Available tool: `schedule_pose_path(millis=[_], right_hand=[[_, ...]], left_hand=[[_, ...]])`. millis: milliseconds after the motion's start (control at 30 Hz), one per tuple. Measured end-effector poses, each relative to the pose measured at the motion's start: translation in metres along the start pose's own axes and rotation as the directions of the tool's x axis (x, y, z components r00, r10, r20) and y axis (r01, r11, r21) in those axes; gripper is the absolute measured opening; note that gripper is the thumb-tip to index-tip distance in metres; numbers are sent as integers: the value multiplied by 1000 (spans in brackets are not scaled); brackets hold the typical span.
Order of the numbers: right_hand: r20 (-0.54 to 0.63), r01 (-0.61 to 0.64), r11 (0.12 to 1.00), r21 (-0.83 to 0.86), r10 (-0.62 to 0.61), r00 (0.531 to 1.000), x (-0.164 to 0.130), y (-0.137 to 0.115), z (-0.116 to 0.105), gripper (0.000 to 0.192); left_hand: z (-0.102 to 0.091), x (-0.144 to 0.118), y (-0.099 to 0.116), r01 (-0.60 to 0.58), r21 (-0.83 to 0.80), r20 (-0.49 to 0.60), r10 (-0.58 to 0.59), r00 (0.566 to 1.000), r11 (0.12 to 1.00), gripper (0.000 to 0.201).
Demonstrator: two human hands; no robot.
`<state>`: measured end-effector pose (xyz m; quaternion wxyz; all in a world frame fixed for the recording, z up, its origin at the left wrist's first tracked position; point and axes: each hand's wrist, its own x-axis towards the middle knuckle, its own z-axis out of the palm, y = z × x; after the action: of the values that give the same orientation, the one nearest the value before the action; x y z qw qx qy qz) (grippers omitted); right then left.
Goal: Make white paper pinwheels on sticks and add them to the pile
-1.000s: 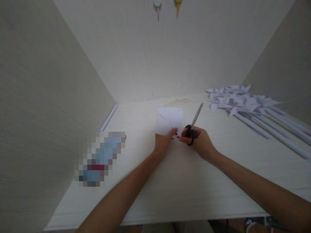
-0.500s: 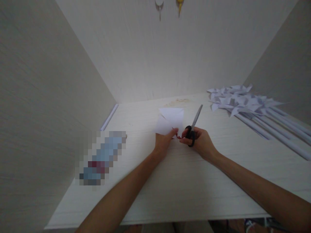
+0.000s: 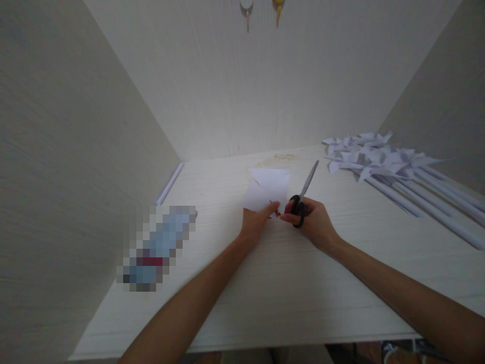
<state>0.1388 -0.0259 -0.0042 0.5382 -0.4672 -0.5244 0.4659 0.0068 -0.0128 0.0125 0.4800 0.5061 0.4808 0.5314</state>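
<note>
A white sheet of paper (image 3: 270, 183) with slits cut in from its edges is held by its near side in my left hand (image 3: 257, 218), thumb on top. My right hand (image 3: 315, 218) is closed round the black handles of a pair of scissors (image 3: 307, 181), whose closed-looking blades point up and away from the paper. The right thumb and fingertips meet the paper's near right corner beside my left thumb. Something small and dark red shows between the two hands; I cannot make out what it is.
Several white paper pinwheels (image 3: 373, 161) on rolled-paper sticks (image 3: 439, 217) lie at the right. A single paper roll (image 3: 170, 184) rests along the left wall. A blurred-out blue item (image 3: 162, 242) lies on the white table (image 3: 288, 298) at the left. Two hooks (image 3: 278, 11) hang on the back wall.
The paper has turned and shifted slightly right. My right fingertips have come a little closer to my left thumb, and the scissors have tilted marginally.
</note>
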Motion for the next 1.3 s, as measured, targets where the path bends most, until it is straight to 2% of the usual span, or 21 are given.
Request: schedule_pose_path(millis=[233, 367, 667, 933, 1133, 1300], right_hand=[[-53, -5, 999, -37, 3, 999, 0, -2, -1, 27], [-57, -4, 999, -35, 2, 998, 1, 0, 0, 29], [-63, 9, 998, -67, -14, 998, 0, -1, 0, 30], [-84, 7, 995, -100, -15, 996, 1, -1, 1, 32], [-23, 24, 999, -45, -25, 999, 0, -1, 0, 29], [-32, 35, 996, -82, -38, 999, 0, -3, 0, 29]], left_hand=[[1, 0, 0, -23, -46, -8, 23, 1000, 999, 14], [1, 0, -1, 0, -74, 0, 0, 1000, 997, 11], [0, -1, -1, -31, -60, 40, 33, 999, 998, 9], [1, -2, 1, 15, -53, 19, -14, 1000, 998, 11], [1, 2, -2, 60, -65, -31, -62, 998, 996, 15], [0, 2, -2, 60, -64, -14, -61, 998, 996, 16]])
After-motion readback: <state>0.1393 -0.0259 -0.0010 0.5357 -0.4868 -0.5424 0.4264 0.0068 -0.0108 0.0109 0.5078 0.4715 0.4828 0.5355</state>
